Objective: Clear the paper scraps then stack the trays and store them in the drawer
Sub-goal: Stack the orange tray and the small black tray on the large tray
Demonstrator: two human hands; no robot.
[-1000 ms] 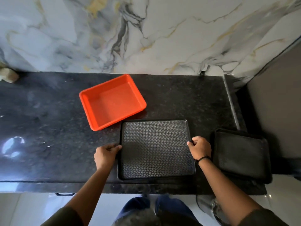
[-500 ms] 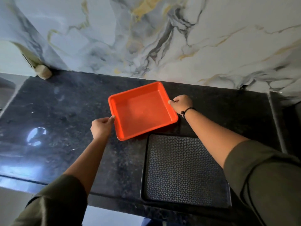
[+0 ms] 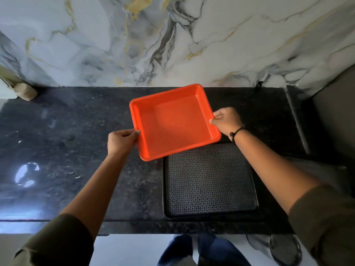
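Two hands now grip the orange tray (image 3: 173, 121): left hand (image 3: 120, 142) on its left rim, right hand (image 3: 226, 120) on its right rim. Since half a second ago it has shifted from mid-worktop (image 3: 67, 150) to overlap the far edge of the black tray (image 3: 210, 181) by the front edge. Stacking is under way.

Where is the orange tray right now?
In the head view, the orange tray sits mid-counter, held by the left hand and right hand on opposite edges, its near corner overlapping the black tray.
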